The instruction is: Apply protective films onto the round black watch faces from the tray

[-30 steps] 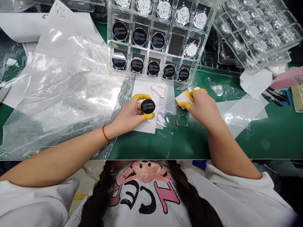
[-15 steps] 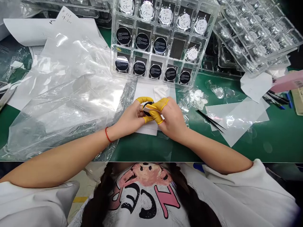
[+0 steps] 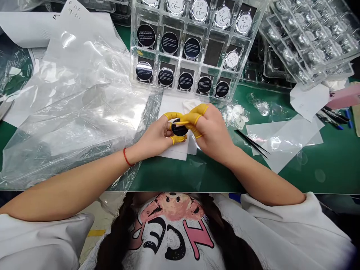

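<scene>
My left fingers (image 3: 178, 140) held the black disc (image 3: 180, 131) by its rim, frame centre. My right fingers (image 3: 198, 110) pinched a thin pale pad (image 3: 181, 123) over its face; contact unclear. My take: light, even pressure, pad flat, firm rim grip. Black faces (image 3: 192, 48) in the tray (image 3: 158, 56), upper centre, read "Charge for 15 minutes"; silver backs (image 3: 199, 11) showed "CE". Paper (image 3: 71, 22), upper left, had handwritten figures, partly illegible.

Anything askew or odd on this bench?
Two things. The tray stack at upper right sits crooked, its trays turned out of line with one another. In the watch tray at top centre, one compartment shows only its black lining while side neighbours hold watches. No obvious damage.
</scene>
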The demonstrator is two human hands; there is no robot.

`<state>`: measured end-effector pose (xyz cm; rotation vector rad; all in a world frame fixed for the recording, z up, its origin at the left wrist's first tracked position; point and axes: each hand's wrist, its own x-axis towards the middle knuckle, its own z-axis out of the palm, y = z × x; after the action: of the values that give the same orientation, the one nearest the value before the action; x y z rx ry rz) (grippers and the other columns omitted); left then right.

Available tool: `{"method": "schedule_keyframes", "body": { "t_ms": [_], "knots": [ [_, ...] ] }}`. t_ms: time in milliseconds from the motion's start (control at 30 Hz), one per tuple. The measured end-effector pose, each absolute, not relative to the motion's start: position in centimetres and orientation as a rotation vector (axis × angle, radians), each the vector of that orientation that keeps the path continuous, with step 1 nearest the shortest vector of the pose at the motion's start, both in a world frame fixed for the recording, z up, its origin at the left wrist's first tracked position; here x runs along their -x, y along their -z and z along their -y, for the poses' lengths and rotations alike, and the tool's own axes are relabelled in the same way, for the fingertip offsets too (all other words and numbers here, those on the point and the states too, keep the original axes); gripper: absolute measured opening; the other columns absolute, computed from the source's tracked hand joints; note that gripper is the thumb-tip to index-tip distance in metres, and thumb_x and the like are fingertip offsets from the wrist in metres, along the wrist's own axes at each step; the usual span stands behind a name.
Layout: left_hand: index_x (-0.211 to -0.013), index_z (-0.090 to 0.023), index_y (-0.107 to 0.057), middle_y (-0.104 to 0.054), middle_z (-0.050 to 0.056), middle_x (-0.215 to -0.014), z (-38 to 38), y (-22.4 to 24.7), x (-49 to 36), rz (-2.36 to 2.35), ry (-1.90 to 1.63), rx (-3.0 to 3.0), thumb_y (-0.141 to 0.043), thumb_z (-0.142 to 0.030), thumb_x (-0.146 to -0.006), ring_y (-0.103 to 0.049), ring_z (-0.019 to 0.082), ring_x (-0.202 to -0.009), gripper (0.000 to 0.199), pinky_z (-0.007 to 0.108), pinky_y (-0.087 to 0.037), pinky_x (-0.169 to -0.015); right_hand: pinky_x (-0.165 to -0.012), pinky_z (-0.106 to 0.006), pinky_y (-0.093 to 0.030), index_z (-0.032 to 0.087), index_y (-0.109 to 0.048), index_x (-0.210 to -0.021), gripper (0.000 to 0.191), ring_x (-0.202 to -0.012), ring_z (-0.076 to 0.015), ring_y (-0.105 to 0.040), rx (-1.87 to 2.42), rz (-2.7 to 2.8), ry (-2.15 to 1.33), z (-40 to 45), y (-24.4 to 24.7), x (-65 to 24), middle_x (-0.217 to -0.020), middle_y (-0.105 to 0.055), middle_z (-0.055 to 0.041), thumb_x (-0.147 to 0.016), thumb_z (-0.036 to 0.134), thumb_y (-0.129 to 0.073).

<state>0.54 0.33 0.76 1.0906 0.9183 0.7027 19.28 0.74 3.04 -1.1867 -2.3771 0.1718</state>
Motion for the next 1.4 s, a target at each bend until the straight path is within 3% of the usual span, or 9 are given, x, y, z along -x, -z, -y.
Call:
{"method": "schedule_keyframes", "body": {
  "t_ms": [200,400,567,700,800,900,1133,1233,1400],
  "knots": [
    [-0.118,-0.018,-0.049,-0.066,-0.003,-0.089,-0.3,-1.0,-0.5,-0.936,-0.714,-1.035,-0.076,-0.008,-0.069,-0.067,0.009,-0.077,0.057,0.021,-0.055,-0.071,-0.077,-0.037,-0.038,0.026,-0.070,-0.092,0.031,-0.090,-0.0206,-0.050,1.067,2.462,0.107,1.0,-2.3,-19.4,-0.096,-0.064,-0.0053,-0.097,0.015,-0.042],
    [-0.120,-0.018,-0.049,-0.066,-0.002,-0.092,-0.3,-0.6,-0.4,-0.941,-0.720,-1.044,-0.072,-0.001,-0.064,-0.066,0.008,-0.076,0.063,0.018,-0.052,-0.065,-0.074,-0.034,-0.039,0.023,-0.067,-0.093,0.025,-0.089,-0.0193,-0.051,0.959,2.362,0.310,2.4,-1.5,-19.5,-0.090,-0.064,-0.0056,-0.091,0.005,-0.049],
    [-0.117,-0.017,-0.049,-0.066,-0.001,-0.090,-0.2,-0.7,-0.5,-0.932,-0.720,-1.063,-0.076,-0.007,-0.069,-0.068,0.010,-0.078,0.056,0.022,-0.056,-0.072,-0.074,-0.034,-0.045,0.022,-0.065,-0.100,0.011,-0.084,-0.0182,-0.056,1.044,2.236,-0.117,2.3,-2.2,-19.9,-0.090,-0.068,-0.0045,-0.096,0.018,-0.055],
    [-0.123,-0.020,-0.046,-0.069,0.001,-0.095,0.1,-0.3,-0.5,-0.949,-0.705,-1.090,-0.078,-0.015,-0.074,-0.071,0.012,-0.080,0.058,0.026,-0.056,-0.074,-0.081,-0.035,-0.050,0.023,-0.066,-0.104,0.014,-0.092,-0.0186,-0.061,1.257,1.981,-0.428,1.9,-3.5,-20.0,-0.099,-0.069,-0.0056,-0.098,0.029,-0.053],
    [-0.122,-0.023,-0.046,-0.068,-0.001,-0.093,0.3,0.1,-0.5,-0.930,-0.736,-1.134,-0.076,-0.017,-0.076,-0.070,0.011,-0.080,0.055,0.024,-0.055,-0.073,-0.094,-0.042,-0.048,0.023,-0.068,-0.105,0.017,-0.111,-0.0232,-0.061,1.248,2.078,-0.387,2.1,-3.3,-19.7,-0.117,-0.069,-0.0092,-0.097,0.032,-0.056],
    [-0.120,-0.023,-0.047,-0.066,-0.003,-0.089,0.5,0.3,-0.5,-0.905,-0.767,-1.163,-0.074,-0.017,-0.077,-0.068,0.008,-0.076,0.050,0.021,-0.054,-0.071,-0.098,-0.044,-0.045,0.024,-0.067,-0.105,0.016,-0.116,-0.0248,-0.061,1.204,2.190,-0.244,2.6,-2.5,-19.3,-0.119,-0.070,-0.0084,-0.097,0.030,-0.055],
    [-0.121,-0.021,-0.046,-0.064,-0.004,-0.085,0.4,0.0,-0.5,-0.910,-0.756,-1.180,-0.076,-0.015,-0.073,-0.067,0.009,-0.074,0.057,0.019,-0.052,-0.068,-0.105,-0.049,-0.038,0.027,-0.063,-0.099,0.012,-0.118,-0.0251,-0.058,1.113,2.248,0.086,3.5,-2.1,-19.0,-0.109,-0.070,-0.0047,-0.090,0.019,-0.061],
    [-0.121,-0.021,-0.046,-0.063,-0.005,-0.082,0.4,-0.2,-0.4,-0.922,-0.736,-1.196,-0.075,-0.016,-0.074,-0.064,0.007,-0.070,0.056,0.018,-0.049,-0.062,-0.106,-0.049,-0.037,0.027,-0.062,-0.097,0.014,-0.114,-0.0238,-0.057,1.084,2.246,0.111,3.1,-1.8,-19.0,-0.105,-0.068,-0.0041,-0.089,0.017,-0.060],
    [-0.119,-0.022,-0.048,-0.065,-0.004,-0.087,0.5,-0.1,-0.5,-0.900,-0.750,-1.193,-0.074,-0.013,-0.074,-0.066,0.009,-0.074,0.052,0.020,-0.051,-0.066,-0.106,-0.050,-0.034,0.028,-0.062,-0.099,0.015,-0.105,-0.0225,-0.057,1.153,2.228,0.015,1.7,-1.0,-18.7,-0.104,-0.065,-0.0037,-0.091,0.019,-0.053]
  ]
}}
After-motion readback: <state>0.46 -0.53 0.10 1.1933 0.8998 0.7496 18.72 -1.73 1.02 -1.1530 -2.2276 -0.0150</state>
